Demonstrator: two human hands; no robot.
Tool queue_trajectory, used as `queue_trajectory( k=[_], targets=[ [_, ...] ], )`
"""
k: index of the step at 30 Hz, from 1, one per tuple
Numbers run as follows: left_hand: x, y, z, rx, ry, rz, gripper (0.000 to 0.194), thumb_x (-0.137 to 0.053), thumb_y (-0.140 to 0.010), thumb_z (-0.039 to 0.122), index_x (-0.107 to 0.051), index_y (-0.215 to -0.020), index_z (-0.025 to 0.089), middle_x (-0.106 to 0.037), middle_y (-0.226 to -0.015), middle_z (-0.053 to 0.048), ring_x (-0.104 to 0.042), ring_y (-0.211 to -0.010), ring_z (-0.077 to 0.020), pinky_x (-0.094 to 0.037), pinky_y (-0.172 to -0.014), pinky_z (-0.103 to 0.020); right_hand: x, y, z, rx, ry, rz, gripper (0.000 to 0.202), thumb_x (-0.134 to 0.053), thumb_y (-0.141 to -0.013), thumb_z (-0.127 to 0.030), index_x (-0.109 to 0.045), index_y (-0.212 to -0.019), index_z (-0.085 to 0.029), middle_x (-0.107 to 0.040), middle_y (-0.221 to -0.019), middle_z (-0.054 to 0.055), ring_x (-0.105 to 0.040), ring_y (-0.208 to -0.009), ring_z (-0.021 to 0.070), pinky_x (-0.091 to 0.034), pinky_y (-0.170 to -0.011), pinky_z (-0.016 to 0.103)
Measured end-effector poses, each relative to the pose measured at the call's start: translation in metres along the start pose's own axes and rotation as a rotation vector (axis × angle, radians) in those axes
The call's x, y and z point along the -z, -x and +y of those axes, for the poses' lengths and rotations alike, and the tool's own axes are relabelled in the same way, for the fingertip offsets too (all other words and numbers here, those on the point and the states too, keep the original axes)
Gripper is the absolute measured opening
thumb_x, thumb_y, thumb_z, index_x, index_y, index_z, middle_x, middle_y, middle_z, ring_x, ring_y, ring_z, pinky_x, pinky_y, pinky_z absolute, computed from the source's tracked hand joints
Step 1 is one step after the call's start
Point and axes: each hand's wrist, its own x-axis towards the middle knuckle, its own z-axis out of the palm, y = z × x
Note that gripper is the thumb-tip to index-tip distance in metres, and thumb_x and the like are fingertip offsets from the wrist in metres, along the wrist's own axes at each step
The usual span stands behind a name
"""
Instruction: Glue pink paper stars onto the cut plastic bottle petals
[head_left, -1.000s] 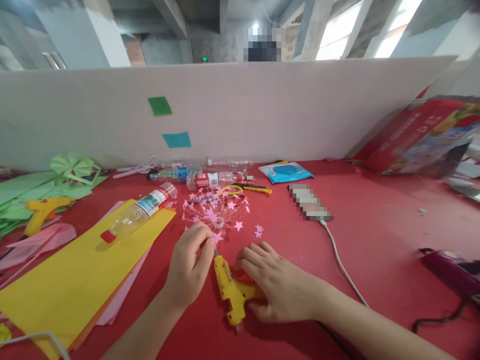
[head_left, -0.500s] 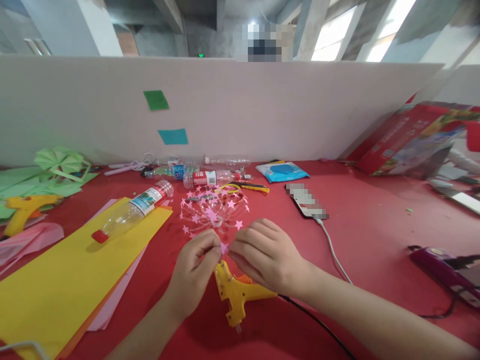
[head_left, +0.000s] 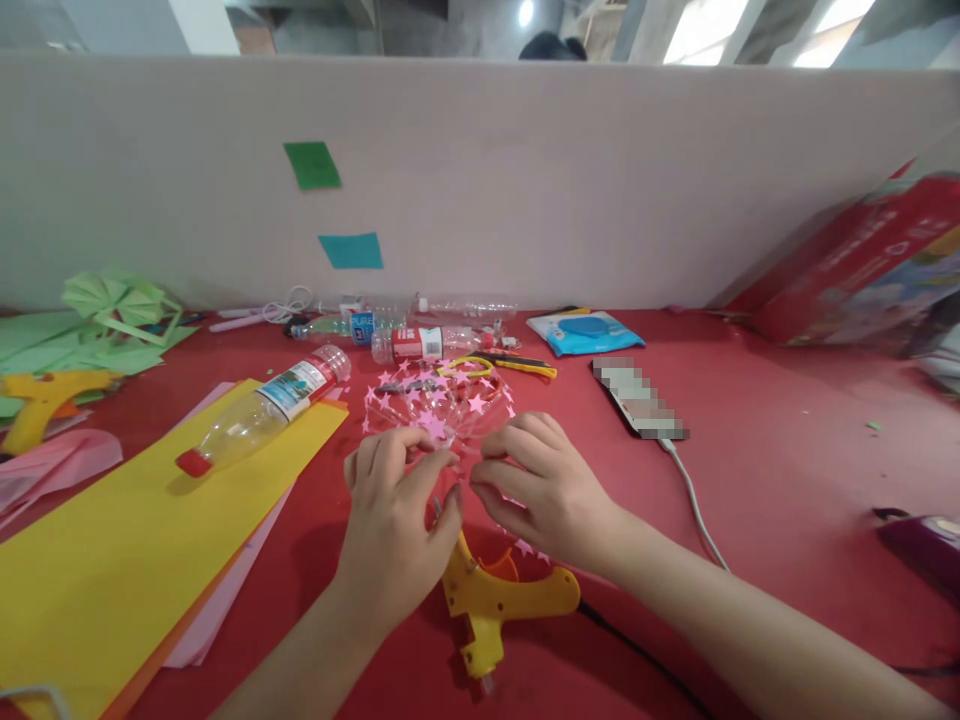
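Observation:
My left hand (head_left: 397, 515) has its thumb and index finger apart, with no object visible between them. Facing it, my right hand (head_left: 544, 490) has curled fingers with the tips close together; what they hold, if anything, cannot be made out. Just beyond both hands lies a clear plastic piece cut into thin strips, tipped with pink paper stars (head_left: 431, 425). More small pink stars (head_left: 525, 546) show under my right hand. Below the hands a yellow glue gun (head_left: 499, 600) with an orange trigger lies on its side, its nozzle partly behind my left thumb.
On the red table (head_left: 750, 480), a plastic bottle (head_left: 255, 420) rests on yellow paper (head_left: 127, 560) at left. Behind are more bottles (head_left: 420, 344), a yellow-handled cutter (head_left: 525, 365) and a wipes pack (head_left: 585, 330). A cabled phone (head_left: 634, 398) lies right; another glue gun (head_left: 45, 400) far left.
The pink star between my fingertips no longer shows there. My left thumb and index finger have parted, and small stars now show below my right hand. The view has tilted down.

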Motion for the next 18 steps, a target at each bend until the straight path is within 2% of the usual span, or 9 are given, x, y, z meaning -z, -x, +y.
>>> queue_trajectory(
  k=[11, 18],
  targets=[
    [-0.004, 0.002, 0.003, 0.011, 0.077, -0.006, 0.013, -0.058, -0.078, 0.01, -0.062, -0.089, 0.015, -0.053, -0.093, -0.008, -0.049, -0.087, -0.0232, -0.037, -0.079, -0.041, -0.005, 0.005, 0.002, 0.072, 0.096, 0.043, 0.017, -0.051, -0.089, -0.013, -0.062, -0.077, -0.017, -0.063, -0.078, 0.003, -0.048, -0.075, 0.016, -0.043, -0.076, 0.03],
    [-0.004, 0.003, 0.005, 0.02, 0.09, -0.003, 0.013, -0.059, -0.077, 0.007, -0.061, -0.086, 0.016, -0.054, -0.091, -0.007, -0.049, -0.086, -0.0221, -0.037, -0.079, -0.04, -0.008, 0.014, 0.006, 0.199, 0.169, 0.051, 0.01, -0.056, -0.085, -0.01, -0.063, -0.087, -0.016, -0.063, -0.084, 0.003, -0.05, -0.078, 0.016, -0.044, -0.086, 0.035]
  ],
)
